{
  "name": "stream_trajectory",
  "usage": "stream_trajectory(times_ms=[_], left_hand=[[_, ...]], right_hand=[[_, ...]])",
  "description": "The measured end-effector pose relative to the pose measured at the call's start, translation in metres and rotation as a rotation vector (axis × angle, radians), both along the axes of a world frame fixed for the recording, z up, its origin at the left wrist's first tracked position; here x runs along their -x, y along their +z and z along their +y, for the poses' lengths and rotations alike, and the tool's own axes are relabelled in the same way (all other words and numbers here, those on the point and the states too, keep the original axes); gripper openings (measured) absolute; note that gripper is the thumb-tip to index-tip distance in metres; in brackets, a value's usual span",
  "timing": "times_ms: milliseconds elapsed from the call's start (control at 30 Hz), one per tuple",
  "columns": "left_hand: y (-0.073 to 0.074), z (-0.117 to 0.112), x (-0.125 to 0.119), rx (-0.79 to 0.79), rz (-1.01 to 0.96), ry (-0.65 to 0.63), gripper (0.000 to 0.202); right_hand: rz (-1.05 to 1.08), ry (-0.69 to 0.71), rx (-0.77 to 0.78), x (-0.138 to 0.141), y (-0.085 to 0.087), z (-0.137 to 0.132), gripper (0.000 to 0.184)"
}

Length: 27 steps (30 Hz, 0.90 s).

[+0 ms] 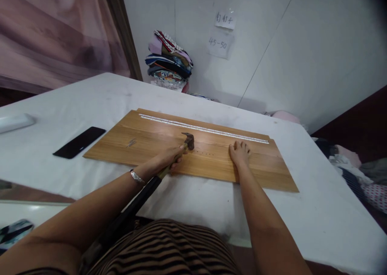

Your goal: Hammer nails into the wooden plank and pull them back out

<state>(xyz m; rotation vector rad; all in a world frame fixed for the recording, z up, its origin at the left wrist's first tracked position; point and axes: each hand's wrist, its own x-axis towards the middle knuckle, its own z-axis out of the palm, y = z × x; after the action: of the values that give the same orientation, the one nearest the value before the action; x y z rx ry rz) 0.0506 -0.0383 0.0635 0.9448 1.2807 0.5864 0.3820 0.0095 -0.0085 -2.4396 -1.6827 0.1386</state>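
My left hand (173,157) is closed round the wooden shaft of a claw hammer (189,140), close below its head. The hammer's long black grip runs back under my left forearm toward my body. Its head is over the middle of a wood-grain board (157,135); I cannot tell whether it touches. Right of the head, a short row of small dark dots (209,154), looking like nail heads, marks the board. My right hand (240,152) rests on the board's right part, fingers slightly bent and apart, holding nothing. Several loose nails (131,143) lie on the board's left part.
Two white printed strips (199,128) run along the board's far side. A black phone (80,142) lies left of the board on the white-covered table (317,210). Folded clothes (169,61) are stacked by the wall. A white object (15,123) sits at the far left.
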Motion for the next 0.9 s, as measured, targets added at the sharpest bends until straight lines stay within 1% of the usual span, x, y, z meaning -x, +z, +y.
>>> stream_trajectory(times_ms=[167, 433, 567, 733, 900], left_hand=[[0.0008, 0.0009, 0.0001, -0.001, -0.002, 0.006, 0.044], [-0.0025, 0.0032, 0.0012, 0.018, 0.01, -0.01, 0.048], [0.0001, 0.0026, 0.0002, -0.005, -0.006, -0.02, 0.047], [0.005, 0.0012, -0.0019, 0.018, 0.031, -0.025, 0.048], [0.0053, 0.0023, -0.0025, 0.012, 0.038, -0.029, 0.047]], right_hand=[[-0.001, 0.001, -0.003, 0.0005, 0.0, -0.0009, 0.057], [-0.016, -0.005, 0.013, 0.0002, -0.0002, 0.0007, 0.056], [-0.011, -0.007, 0.014, 0.0015, 0.0018, -0.0009, 0.057], [0.003, -0.009, 0.006, 0.0023, 0.0036, -0.0023, 0.055], [0.004, -0.011, 0.011, 0.0009, 0.002, -0.0002, 0.056]])
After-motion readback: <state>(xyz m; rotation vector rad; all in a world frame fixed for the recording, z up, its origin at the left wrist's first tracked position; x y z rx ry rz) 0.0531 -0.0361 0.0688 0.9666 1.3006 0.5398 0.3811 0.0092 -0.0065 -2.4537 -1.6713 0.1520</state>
